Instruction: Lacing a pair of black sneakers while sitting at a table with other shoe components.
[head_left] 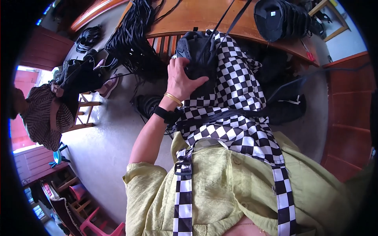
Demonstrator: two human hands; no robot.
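A black shoe upper (197, 43) lies on my lap, over a black-and-white checked apron (240, 78). My left hand (183, 78) grips its near left side, thumb and curled fingers apart across the dark material. Thin dark laces rise from the upper toward the top edge. A bunch of black laces (232, 115) lies across the apron below the hand. My right hand is outside the picture; only a blurred green sleeve (330, 192) shows on that side. A dark, blurred lace (291, 83) stretches out toward the right rim.
A wooden table (189, 17) stands ahead, with a hanging bundle of black laces (136, 39), stacked black uppers (273, 19) and red-handled scissors (310, 55). Another person (49, 114) sits at left near a wooden stool (84, 108). A pink plastic chair (92, 224) stands lower left.
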